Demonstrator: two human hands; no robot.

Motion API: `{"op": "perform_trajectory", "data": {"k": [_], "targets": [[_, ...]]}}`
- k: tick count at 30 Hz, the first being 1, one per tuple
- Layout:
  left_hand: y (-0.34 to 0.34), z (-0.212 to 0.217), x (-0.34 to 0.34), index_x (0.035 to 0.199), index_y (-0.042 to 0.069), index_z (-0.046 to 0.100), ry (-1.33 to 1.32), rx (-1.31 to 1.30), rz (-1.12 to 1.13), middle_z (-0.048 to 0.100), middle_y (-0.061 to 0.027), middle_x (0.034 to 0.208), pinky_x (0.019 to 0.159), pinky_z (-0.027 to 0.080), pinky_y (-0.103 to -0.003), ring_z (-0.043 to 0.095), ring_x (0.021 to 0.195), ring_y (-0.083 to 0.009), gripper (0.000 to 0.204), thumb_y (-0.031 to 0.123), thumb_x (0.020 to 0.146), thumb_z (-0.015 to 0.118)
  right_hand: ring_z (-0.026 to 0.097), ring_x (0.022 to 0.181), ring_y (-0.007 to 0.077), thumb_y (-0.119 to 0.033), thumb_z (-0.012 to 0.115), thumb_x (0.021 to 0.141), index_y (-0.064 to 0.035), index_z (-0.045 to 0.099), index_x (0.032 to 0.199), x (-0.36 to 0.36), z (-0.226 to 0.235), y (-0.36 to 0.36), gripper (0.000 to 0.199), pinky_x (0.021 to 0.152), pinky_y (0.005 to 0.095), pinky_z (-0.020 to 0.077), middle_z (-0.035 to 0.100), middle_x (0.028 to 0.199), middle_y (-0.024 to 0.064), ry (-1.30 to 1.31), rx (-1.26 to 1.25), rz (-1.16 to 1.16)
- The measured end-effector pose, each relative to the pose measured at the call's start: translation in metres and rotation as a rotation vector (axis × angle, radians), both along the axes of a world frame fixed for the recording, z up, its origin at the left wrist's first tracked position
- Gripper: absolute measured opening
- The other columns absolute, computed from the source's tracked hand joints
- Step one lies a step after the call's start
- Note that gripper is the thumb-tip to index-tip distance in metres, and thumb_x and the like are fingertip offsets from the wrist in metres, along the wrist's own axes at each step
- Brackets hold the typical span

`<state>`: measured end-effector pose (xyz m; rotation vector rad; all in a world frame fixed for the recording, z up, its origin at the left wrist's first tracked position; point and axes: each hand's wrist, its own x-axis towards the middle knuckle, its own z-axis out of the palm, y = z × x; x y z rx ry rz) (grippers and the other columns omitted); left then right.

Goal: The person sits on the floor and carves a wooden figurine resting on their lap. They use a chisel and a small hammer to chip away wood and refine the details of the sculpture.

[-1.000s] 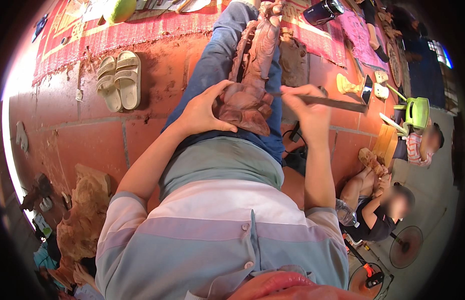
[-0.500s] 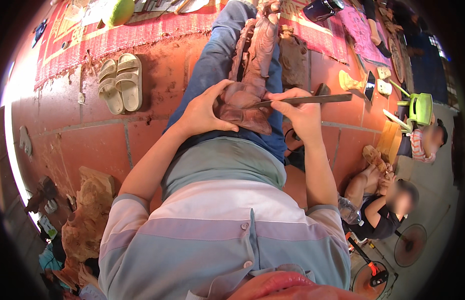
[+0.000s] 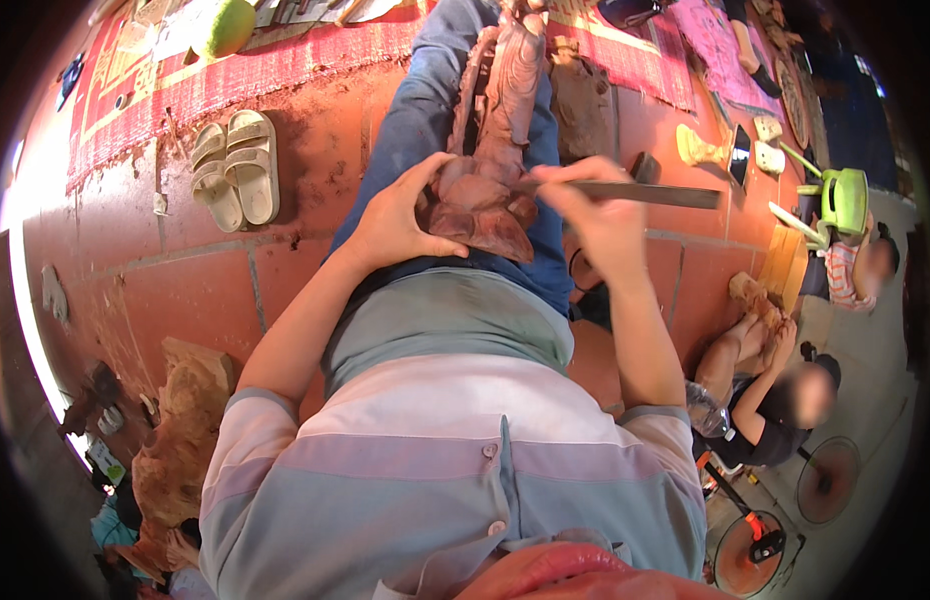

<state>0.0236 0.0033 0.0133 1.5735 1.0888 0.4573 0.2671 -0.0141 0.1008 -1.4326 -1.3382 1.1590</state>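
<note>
A reddish-brown carved wooden figure point(image 3: 507, 125) lies lengthwise over my jeans-clad legs, its broad rounded base close to my belly. Round the left side of that base, my left hand point(image 3: 397, 222) is wrapped, thumb along the near edge. My right hand point(image 3: 603, 215), somewhat blurred, pinches a long, flat, dark metal tool point(image 3: 675, 194) whose back end sticks out to the right. The tool's front end is at the base's right side; fingers and blur hide whether it touches the wood.
Tan sandals point(image 3: 250, 175) rest on the red tiles at left. Ahead lies a red patterned mat point(image 3: 315, 55) with a green round fruit point(image 3: 223, 28). Rough wood point(image 3: 180, 440) stands at lower left. Rightward are a green plastic chair point(image 3: 843, 202), seated people and a fan point(image 3: 747, 555).
My right hand and the metal tool have shifted slightly right, drawing the tool's front end back across the base. The left hand keeps its hold on the figure.
</note>
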Motion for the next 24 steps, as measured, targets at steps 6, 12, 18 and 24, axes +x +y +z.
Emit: {"op": "perform_trajectory", "data": {"k": [6,12,18,24], "targets": [[-0.002,0.001,0.004,0.144,0.012,0.039,0.004,0.035,0.012,0.056,-0.0138,0.13,0.089,0.048,-0.037,0.061,0.101,-0.0295,0.111,0.041,0.051,0.093,0.065,0.076,0.0098,0.003,0.07,0.082,0.0029,0.069,0.087,0.009,-0.011,0.004,0.005,0.068,0.0236,0.0513,0.071,0.083,0.0082,0.063,0.041,0.008],[-0.001,0.0,0.001,0.144,0.013,0.039,0.007,0.055,0.002,0.055,-0.0148,0.131,0.092,0.047,-0.036,0.058,0.11,-0.0314,0.111,0.042,0.051,0.092,0.064,0.078,0.0079,-0.008,0.076,0.079,-0.0017,0.071,0.089,-0.019,-0.011,-0.007,0.013,0.069,0.0257,0.051,0.07,0.081,0.0036,-0.214,0.219,0.186],[-0.003,-0.003,0.0,0.144,0.013,0.038,-0.002,0.056,-0.001,0.056,-0.0148,0.131,0.092,0.047,-0.037,0.059,0.108,-0.0307,0.112,0.042,0.051,0.093,0.062,0.072,0.009,0.002,0.067,0.086,0.0022,0.068,0.089,0.011,0.002,0.01,0.003,0.065,0.0228,0.0487,0.069,0.082,0.0044,0.09,0.027,-0.123],[-0.001,0.0,0.0,0.144,0.013,0.038,0.009,0.016,-0.001,0.057,-0.0143,0.127,0.087,0.048,-0.037,0.061,0.098,-0.0293,0.112,0.042,0.051,0.093,0.061,0.07,0.0083,-0.007,0.074,0.081,-0.0004,0.07,0.089,0.0,-0.004,0.007,0.011,0.062,0.0236,0.0477,0.07,0.08,0.0049,-0.157,-0.029,0.071]]}}
